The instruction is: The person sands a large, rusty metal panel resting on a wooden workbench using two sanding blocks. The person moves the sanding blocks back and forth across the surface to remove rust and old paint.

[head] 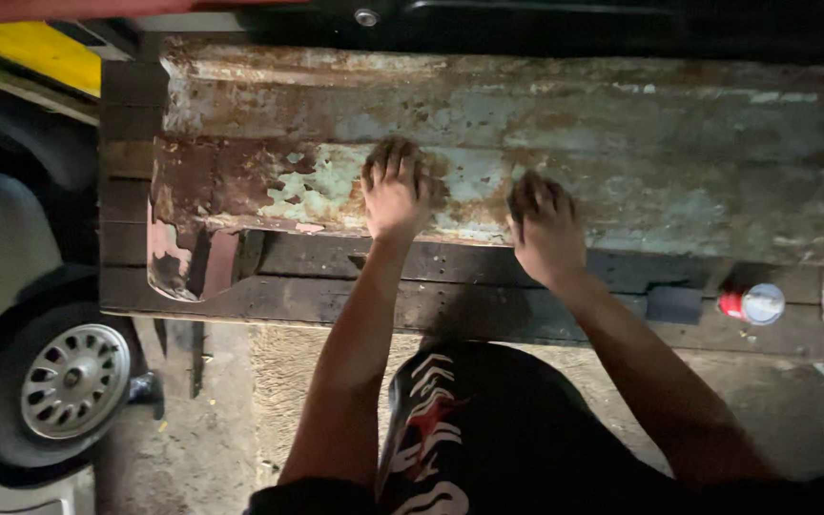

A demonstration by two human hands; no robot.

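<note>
A long rusty metal panel (622,162) with flaking pale green paint lies across a dark wooden bench (288,296). My left hand (395,191) rests flat on the panel near its front edge, fingers spread and dirty. My right hand (545,229) presses on the panel's front edge just to the right, fingers curled down onto the metal. Neither hand holds anything loose.
A red can with a pale lid (753,304) and a small dark block (674,304) sit on the bench at the right. A car wheel (67,381) and white bodywork stand at the lower left on the concrete floor (221,429). My dark printed clothing fills the lower middle.
</note>
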